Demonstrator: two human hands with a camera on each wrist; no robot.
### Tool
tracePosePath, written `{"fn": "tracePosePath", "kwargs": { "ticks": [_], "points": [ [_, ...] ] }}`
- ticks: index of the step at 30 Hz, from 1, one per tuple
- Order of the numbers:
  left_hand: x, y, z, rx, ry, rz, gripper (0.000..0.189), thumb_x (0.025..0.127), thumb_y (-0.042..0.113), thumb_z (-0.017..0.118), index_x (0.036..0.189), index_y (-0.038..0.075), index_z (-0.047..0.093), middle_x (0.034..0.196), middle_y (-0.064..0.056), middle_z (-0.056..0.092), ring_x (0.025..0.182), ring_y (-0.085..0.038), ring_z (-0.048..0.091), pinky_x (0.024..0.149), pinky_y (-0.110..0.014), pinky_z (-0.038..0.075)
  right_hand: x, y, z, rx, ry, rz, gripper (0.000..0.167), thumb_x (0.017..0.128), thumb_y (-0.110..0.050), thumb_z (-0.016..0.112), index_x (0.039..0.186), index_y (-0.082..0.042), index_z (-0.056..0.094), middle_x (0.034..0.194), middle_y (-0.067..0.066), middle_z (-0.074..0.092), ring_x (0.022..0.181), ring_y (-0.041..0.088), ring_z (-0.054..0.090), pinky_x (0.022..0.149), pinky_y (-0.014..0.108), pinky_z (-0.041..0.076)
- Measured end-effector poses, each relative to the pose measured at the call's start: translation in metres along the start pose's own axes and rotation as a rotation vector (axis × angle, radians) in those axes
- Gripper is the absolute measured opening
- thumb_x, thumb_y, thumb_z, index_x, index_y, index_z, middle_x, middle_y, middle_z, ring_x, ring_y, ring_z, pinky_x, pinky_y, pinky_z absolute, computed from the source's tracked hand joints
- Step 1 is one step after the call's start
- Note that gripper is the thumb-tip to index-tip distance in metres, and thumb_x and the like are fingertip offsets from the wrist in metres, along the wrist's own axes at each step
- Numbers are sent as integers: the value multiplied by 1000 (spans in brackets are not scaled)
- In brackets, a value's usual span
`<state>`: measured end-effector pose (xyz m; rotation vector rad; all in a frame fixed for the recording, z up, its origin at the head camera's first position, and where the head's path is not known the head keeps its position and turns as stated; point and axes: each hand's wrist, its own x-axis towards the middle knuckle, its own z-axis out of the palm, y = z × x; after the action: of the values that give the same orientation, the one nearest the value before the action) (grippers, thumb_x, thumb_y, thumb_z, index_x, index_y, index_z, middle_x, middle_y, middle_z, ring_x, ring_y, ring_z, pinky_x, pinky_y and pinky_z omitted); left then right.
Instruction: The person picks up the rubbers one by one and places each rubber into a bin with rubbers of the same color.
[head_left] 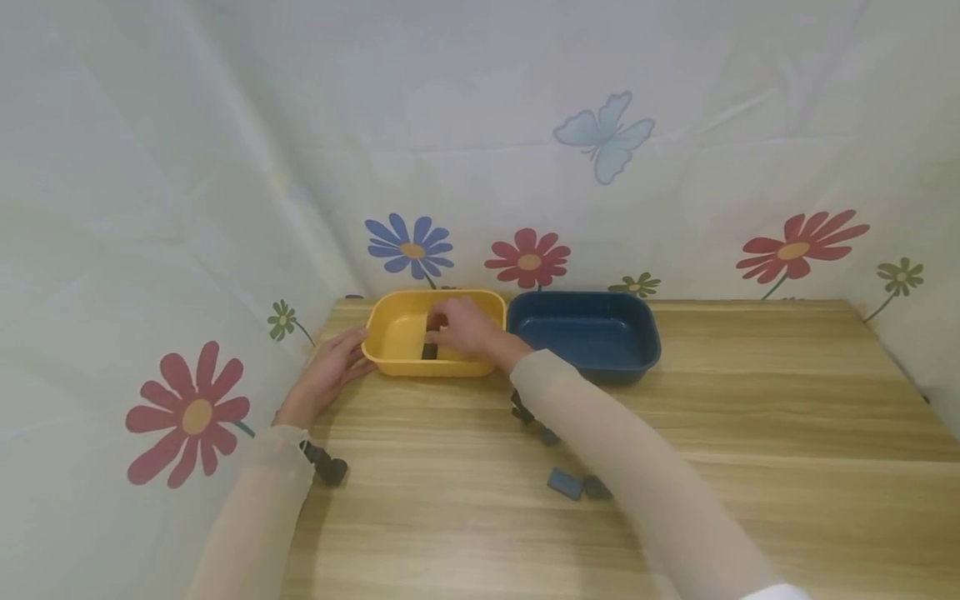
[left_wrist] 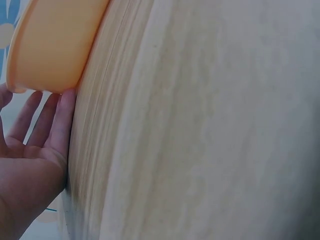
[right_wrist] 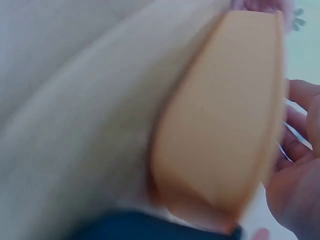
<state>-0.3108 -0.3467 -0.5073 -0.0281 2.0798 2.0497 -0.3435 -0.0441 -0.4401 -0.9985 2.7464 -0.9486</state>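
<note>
A yellow bin (head_left: 438, 368) stands at the table's back edge. My left hand (head_left: 333, 367) touches its left end; in the left wrist view its fingers (left_wrist: 52, 117) reach fairly straight against the bin's side, with the thumb near the rim. Inside the bin, my right hand (head_left: 467, 325) pinches a small dark block (head_left: 432, 328) between bent fingers and thumb. Another dark piece (head_left: 429, 352) shows just below the fingertips; whether it is separate I cannot tell. In the right wrist view the bin's wall hides the fingertips of the right hand (right_wrist: 300, 150).
A dark blue bin (head_left: 585, 333) stands beside the yellow one on the right. Grey-blue blocks (head_left: 565, 483) lie on the wooden table (head_left: 420, 500) near my right forearm, which partly covers one. A flowered cloth (head_left: 465, 150) hangs behind the table.
</note>
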Motion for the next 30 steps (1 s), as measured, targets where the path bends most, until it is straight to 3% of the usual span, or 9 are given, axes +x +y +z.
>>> {"fn": "tracePosePath", "kwargs": {
  "ticks": [6, 12, 17, 25, 30],
  "points": [
    [3, 0, -1, -27, -9, -6, 60, 115, 35, 49, 161, -2, 37, 167, -18, 37, 142, -21, 51, 110, -41, 54, -22, -6, -44, 17, -35, -24, 31, 99, -26, 78, 124, -7, 73, 121, 10, 73, 112, 24, 66, 102, 36, 57],
    [3, 0, 0, -17, -20, -11, 62, 115, 36, 48, 162, -2, 34, 169, -19, 33, 148, -26, 45, 113, -42, 51, -60, -2, -81, -24, -12, -65, 33, 97, -26, 81, 122, -6, 74, 117, 7, 74, 113, 25, 68, 103, 37, 57],
    [0, 0, 1, 1, -13, 4, 64, 114, 39, 50, 160, -2, 38, 166, -19, 37, 144, -23, 50, 109, -39, 55, -97, 6, -106, -55, 13, -137, 29, 95, -22, 84, 117, -6, 76, 112, 6, 75, 108, 23, 71, 100, 39, 59],
    [0, -2, 1, 2, -4, -1, 65, 112, 43, 53, 159, -1, 41, 163, -16, 42, 135, -14, 57, 107, -37, 56, -164, 23, -121, -81, -22, -177, 22, 95, -22, 83, 111, -8, 78, 108, 5, 73, 104, 21, 72, 96, 42, 61],
    [2, -1, 2, 3, -14, 0, 66, 113, 42, 52, 161, 0, 37, 167, -18, 38, 144, -22, 51, 108, -39, 55, -205, 45, -115, -134, -5, -218, 22, 93, -20, 85, 110, -7, 79, 104, 3, 72, 99, 19, 72, 89, 42, 62]
  ]
}}
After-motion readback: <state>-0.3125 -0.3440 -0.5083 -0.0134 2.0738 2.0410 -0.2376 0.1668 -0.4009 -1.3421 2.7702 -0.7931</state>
